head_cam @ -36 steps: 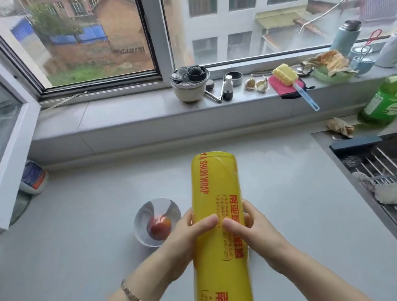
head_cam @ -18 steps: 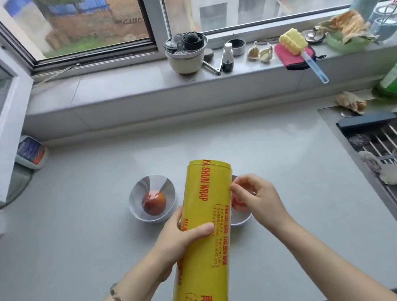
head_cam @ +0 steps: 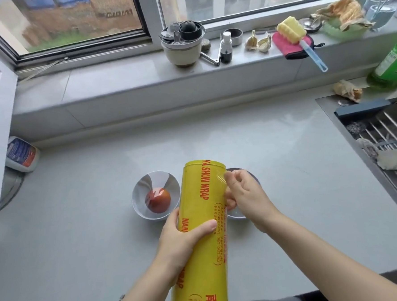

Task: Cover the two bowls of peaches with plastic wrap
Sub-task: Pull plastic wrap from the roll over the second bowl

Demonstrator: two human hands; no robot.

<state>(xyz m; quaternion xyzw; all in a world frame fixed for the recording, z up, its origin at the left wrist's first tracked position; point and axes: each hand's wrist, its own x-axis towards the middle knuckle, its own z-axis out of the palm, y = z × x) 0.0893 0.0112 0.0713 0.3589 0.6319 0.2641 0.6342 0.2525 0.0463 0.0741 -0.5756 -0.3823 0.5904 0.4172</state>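
A big yellow roll of plastic wrap stands tilted in front of me, gripped round its middle by my left hand. My right hand is at the roll's right edge near its top, fingers curled and pinching at the film there. Left of the roll, a white bowl sits on the counter with a red peach in it. A second bowl lies behind my right hand; only parts of its rim show and its contents are hidden.
The grey counter runs to a sink with a wire rack at the right. A windowsill behind holds a chopper jar, garlic, a sponge brush and a green bottle. A small tub sits at far left.
The camera tipped down, so both bowls came into sight. My right hand slid up from the roll's middle to its upper right edge, while my left hand kept its grip.
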